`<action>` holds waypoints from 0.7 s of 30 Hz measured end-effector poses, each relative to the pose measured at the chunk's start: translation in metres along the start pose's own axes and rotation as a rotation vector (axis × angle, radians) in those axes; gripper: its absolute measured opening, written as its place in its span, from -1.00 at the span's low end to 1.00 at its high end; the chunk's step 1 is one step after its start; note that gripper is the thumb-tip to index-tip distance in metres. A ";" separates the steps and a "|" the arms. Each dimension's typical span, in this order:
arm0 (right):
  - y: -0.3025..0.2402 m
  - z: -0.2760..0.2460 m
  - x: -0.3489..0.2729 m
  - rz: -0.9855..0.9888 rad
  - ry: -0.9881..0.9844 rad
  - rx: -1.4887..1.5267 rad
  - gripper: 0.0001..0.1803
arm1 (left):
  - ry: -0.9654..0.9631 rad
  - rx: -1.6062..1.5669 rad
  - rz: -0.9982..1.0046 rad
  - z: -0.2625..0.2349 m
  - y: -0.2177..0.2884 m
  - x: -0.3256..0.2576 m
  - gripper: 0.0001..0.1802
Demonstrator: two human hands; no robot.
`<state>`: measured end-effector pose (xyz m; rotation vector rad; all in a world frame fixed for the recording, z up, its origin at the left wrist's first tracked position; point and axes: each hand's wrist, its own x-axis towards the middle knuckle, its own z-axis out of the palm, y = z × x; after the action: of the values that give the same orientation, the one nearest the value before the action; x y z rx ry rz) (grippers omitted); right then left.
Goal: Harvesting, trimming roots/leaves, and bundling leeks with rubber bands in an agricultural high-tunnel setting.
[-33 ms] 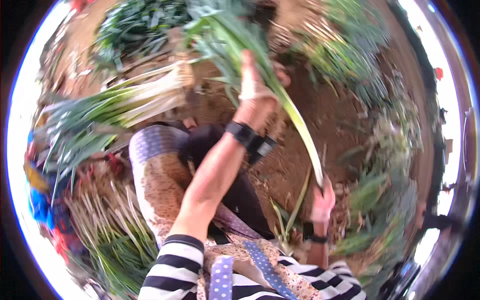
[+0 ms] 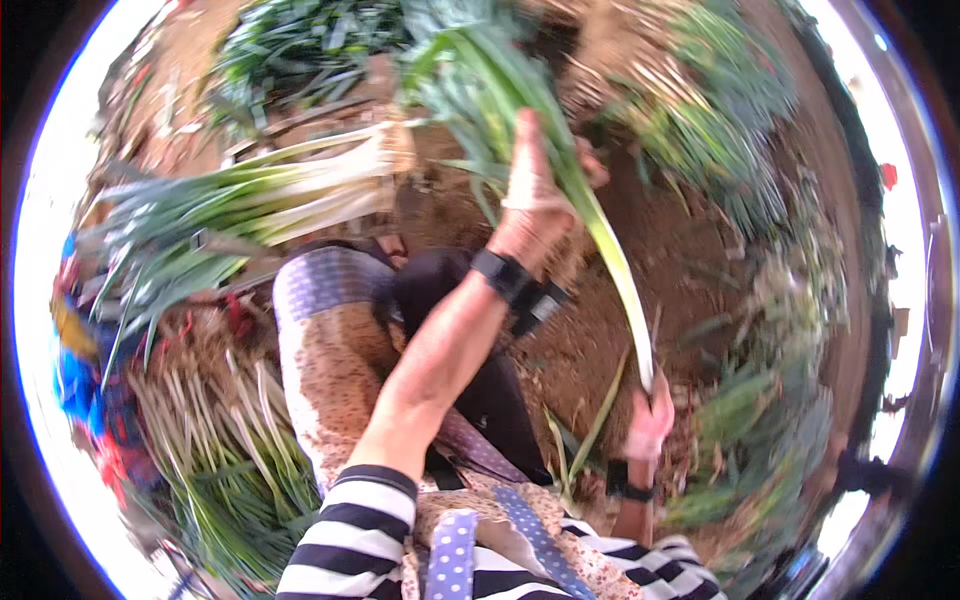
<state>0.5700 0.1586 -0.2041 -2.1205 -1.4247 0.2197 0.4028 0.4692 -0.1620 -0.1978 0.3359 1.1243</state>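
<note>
The left hand [image 2: 540, 195] wraps around the green leafy part of a leek [image 2: 622, 270], a finger or thumb stretched up along the leaves and other fingertips showing on their far side. The right hand [image 2: 650, 415], below and to the right of it, grips the same leek at its pale end, so the stalk bows between the two, while its broad leaves spread above the left hand. A black wristband [image 2: 503, 277] sits just behind the left hand, and a dark band [image 2: 630, 482] circles the wrist behind the right. Beneath the stalk lies brown soil [image 2: 600, 320]; just left of the right hand stands a slim green leaf [image 2: 602, 415]. To the left of the left hand rests a bundle of leeks [image 2: 270, 200], pale ends toward it. Farther up-left is a dark green heap [image 2: 310, 50], and up-right a blurred leafy pile [image 2: 700, 110]. More greens [image 2: 740, 430] lie right of the right hand; thin-stalked greens [image 2: 225, 440] lie well below-left of the left hand.
</note>
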 end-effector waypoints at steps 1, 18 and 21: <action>0.006 -0.004 -0.007 -0.081 0.062 -0.052 -0.53 | -0.119 0.040 0.043 0.006 0.001 -0.004 -0.41; -0.231 0.124 0.196 -0.765 -0.170 0.161 -0.73 | -0.376 0.405 1.221 0.131 0.414 -0.221 -0.33; -0.287 0.172 0.228 -0.960 -0.150 -0.004 -0.71 | 0.182 0.415 1.499 0.119 0.491 -0.243 -0.30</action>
<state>0.3619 0.5020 -0.1521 -1.2256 -2.3349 -0.0071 -0.1175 0.5091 0.0434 0.4181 0.9385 2.4642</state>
